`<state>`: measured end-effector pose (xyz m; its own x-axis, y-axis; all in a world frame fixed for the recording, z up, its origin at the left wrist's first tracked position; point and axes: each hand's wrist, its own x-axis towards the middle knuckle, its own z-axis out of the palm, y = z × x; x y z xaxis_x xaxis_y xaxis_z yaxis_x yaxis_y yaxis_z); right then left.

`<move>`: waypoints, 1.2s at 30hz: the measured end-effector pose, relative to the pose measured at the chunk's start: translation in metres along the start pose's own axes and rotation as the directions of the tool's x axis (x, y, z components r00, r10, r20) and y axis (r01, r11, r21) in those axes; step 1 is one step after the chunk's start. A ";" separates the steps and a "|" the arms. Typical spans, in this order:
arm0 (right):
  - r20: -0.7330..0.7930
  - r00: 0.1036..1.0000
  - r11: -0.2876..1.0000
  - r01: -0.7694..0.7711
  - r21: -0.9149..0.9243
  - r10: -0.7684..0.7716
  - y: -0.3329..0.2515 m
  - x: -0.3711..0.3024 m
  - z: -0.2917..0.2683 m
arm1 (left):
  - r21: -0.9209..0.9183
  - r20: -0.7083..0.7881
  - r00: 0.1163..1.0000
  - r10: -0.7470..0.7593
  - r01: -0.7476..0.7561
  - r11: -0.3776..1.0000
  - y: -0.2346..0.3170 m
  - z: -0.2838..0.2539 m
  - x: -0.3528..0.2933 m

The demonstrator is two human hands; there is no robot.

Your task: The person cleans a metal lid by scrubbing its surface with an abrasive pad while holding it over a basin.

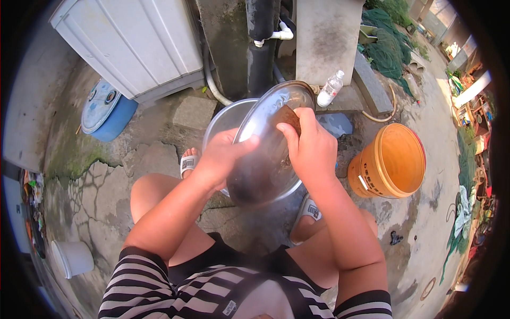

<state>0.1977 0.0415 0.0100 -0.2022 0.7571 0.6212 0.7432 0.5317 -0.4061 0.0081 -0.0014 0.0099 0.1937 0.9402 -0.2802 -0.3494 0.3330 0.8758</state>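
Note:
My left hand (226, 157) grips the near-left rim of a round, shiny metal lid (260, 151), thumb lying over its face. The lid is steeply tilted, with a smeared, brownish patch on its right side and a dark, blurred lower edge. In my right hand (315, 146) a brown scouring pad (287, 120) is pinched and pressed against the upper right of the lid's face. Behind and below the lid stands a wide, pale basin (222, 116) on the ground between my feet. The lid hides most of the basin's inside.
An orange bucket (366, 165) stands to the right, and a clear bottle (330, 90) beyond my right hand. Far left are a blue drum (112, 117) and a large white appliance (133, 42). A white bucket (74, 259) sits lower left. Pipes (276, 35) run behind the basin.

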 end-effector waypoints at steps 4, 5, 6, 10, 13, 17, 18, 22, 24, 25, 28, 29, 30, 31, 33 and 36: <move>-0.002 1.000 1.000 -0.002 0.000 0.002 -0.001 0.000 0.002 | 0.002 -0.004 1.000 0.005 -0.005 1.000 0.001 0.001 -0.001; -0.003 1.000 1.000 -0.003 -0.001 0.003 -0.001 0.000 0.001 | 0.014 -0.014 1.000 0.010 -0.010 1.000 0.001 0.002 -0.001; 0.021 1.000 1.000 -0.003 -0.002 0.003 -0.002 -0.001 0.000 | 0.014 -0.016 1.000 0.010 -0.010 1.000 0.000 0.001 -0.001; -0.008 1.000 1.000 -0.013 -0.024 0.013 -0.002 0.002 0.000 | 0.008 -0.012 1.000 0.008 -0.007 1.000 -0.002 -0.001 0.001; 0.032 0.999 1.000 -0.004 0.004 0.004 -0.003 -0.003 0.000 | 0.003 -0.009 1.000 0.004 -0.004 1.000 0.000 0.002 0.000; -0.017 1.000 1.000 -0.006 -0.006 0.006 -0.002 0.001 0.003 | 0.021 -0.036 0.999 0.015 -0.014 1.000 0.000 0.002 -0.001; -0.012 1.000 1.000 -0.016 -0.003 0.016 -0.002 0.002 0.002 | 0.020 -0.033 0.999 0.016 -0.015 1.000 -0.001 0.003 0.000; 0.013 1.000 1.000 -0.017 0.012 0.017 -0.003 -0.002 0.002 | -0.008 -0.039 0.999 -0.007 0.007 1.000 -0.003 0.002 0.001; 0.027 0.998 0.998 -0.055 -0.011 0.055 -0.002 0.002 0.001 | -0.010 -0.036 0.999 -0.017 0.016 1.000 -0.003 0.002 0.000; 0.028 0.998 0.998 -0.055 -0.009 0.055 -0.002 0.002 0.001 | -0.003 -0.037 0.999 -0.004 0.004 1.000 -0.002 0.002 0.000; 0.031 0.999 0.999 -0.034 0.017 0.033 -0.004 -0.003 0.002 | -0.005 -0.041 0.999 -0.001 0.001 1.000 -0.002 0.003 0.001; 0.029 0.999 0.999 -0.033 0.015 0.033 -0.004 -0.002 0.002 | -0.015 -0.044 0.999 -0.013 0.013 1.000 -0.002 0.003 0.002; 0.040 0.999 0.999 -0.034 0.012 0.034 -0.004 -0.002 0.002 | -0.015 -0.045 0.999 -0.016 0.015 1.000 -0.002 0.003 0.001; 0.050 0.998 0.999 -0.035 0.008 0.035 -0.003 -0.003 0.002 | -0.020 -0.042 0.999 -0.013 0.012 1.000 -0.001 0.004 -0.001; 0.035 0.998 0.999 -0.053 -0.010 0.053 -0.002 0.002 0.000 | -0.025 -0.040 0.999 -0.008 0.007 1.000 -0.001 0.004 -0.001; 0.044 0.999 1.000 -0.025 -0.015 0.025 -0.002 -0.004 0.000 | 0.002 -0.045 0.999 0.000 0.000 1.000 -0.001 0.003 0.001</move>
<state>0.1967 0.0373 0.0086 -0.2110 0.7862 0.5808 0.7574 0.5071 -0.4113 0.0111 -0.0009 0.0096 0.1517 0.9426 -0.2976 -0.3477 0.3327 0.8766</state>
